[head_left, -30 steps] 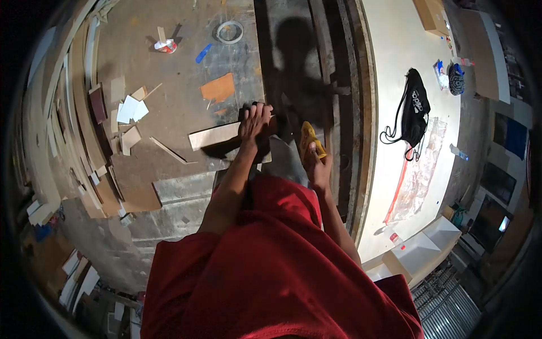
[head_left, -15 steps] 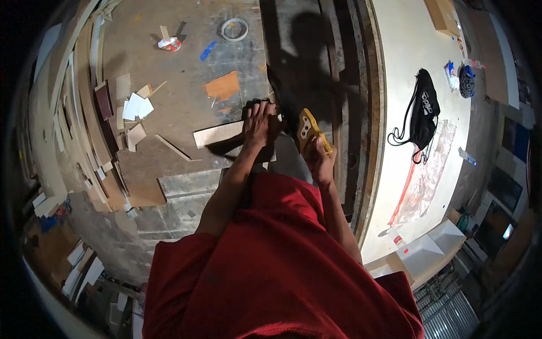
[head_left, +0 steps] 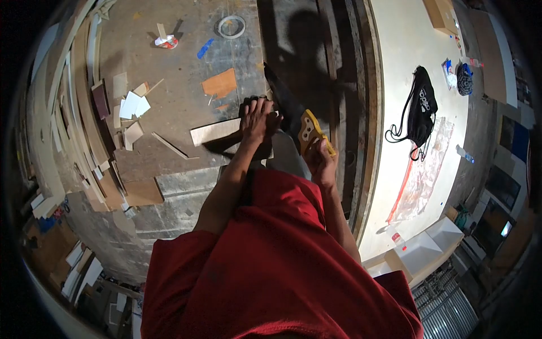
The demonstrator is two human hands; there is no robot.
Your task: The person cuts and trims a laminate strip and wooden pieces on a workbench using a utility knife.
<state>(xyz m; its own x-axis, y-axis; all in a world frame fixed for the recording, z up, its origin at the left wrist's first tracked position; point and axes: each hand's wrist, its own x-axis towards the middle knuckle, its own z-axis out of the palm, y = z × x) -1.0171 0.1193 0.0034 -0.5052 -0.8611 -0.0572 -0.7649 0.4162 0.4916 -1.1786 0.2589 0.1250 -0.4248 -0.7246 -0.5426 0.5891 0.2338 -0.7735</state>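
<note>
My left hand (head_left: pixel 257 120) lies spread and flat on a pale wooden board (head_left: pixel 217 131) at the edge of the worktable, fingers apart. To its right, my right hand (head_left: pixel 324 164) is wrapped round the yellow handle of a handsaw (head_left: pixel 310 129). The saw's dark blade points up and left, beside the board's right end, over the dark gap past the table edge. Shadow hides where blade and board meet.
On the worktable (head_left: pixel 186 85) are an orange piece (head_left: pixel 219 83), a tape roll (head_left: pixel 231 26), a blue strip (head_left: pixel 205 48), a small cup (head_left: pixel 166 41) and white scraps (head_left: pixel 134 105). A black bag (head_left: pixel 421 107) lies on the pale panel (head_left: pixel 389 85) at right.
The saw has turned in my right hand, and its blade now shows up and left. My left hand has stayed on the board. The whole view has shifted slightly.
</note>
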